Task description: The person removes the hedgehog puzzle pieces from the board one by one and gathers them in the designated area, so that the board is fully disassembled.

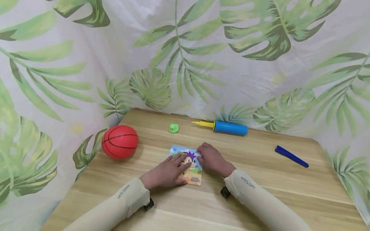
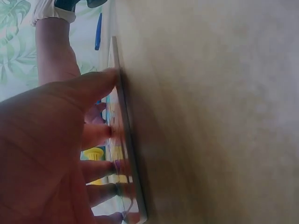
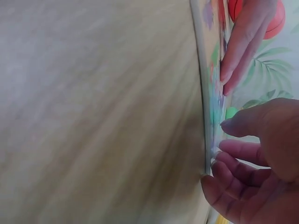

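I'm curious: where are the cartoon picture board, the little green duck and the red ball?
Cartoon picture board (image 1: 195, 172): head view, lower right of its printed face.
Green duck (image 1: 174, 128): head view, on its body.
Red ball (image 1: 120, 141): head view, middle of its visible side.

On the counter (image 1: 254, 195), the board (image 1: 196, 179) lies before me, my left grip (image 1: 167, 171) on its left part, my right grip (image 1: 212, 158) at its far right corner. The ball (image 1: 120, 141) sits left, near the counter's left edge. Behind the board is the duck (image 1: 173, 128); right of that, by the back edge, the pump (image 1: 230, 127). The marker (image 1: 292, 156) lies well to the right.
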### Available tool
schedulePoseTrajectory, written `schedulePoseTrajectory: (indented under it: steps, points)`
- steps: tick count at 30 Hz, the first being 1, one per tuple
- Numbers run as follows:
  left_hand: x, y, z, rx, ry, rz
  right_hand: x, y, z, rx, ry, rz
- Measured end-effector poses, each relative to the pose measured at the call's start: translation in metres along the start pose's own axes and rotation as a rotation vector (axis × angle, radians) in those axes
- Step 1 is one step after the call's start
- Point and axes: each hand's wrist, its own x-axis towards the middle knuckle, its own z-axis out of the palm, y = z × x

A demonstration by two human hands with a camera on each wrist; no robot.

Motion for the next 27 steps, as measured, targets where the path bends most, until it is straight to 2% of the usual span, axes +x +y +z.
schedulePoseTrajectory:
  steps: [8,20,27]
  points:
    - [0.000,0.000,-0.002,-0.038,-0.004,0.016,0.006,0.000,0.000,0.029,-0.048,0.057]
    - [0.001,0.002,-0.006,-0.012,-0.030,0.004,0.010,-0.004,0.000,0.078,-0.045,0.145]
    - [0.001,0.003,-0.007,-0.013,-0.035,0.003,0.013,-0.002,-0.002,0.156,-0.070,0.176]
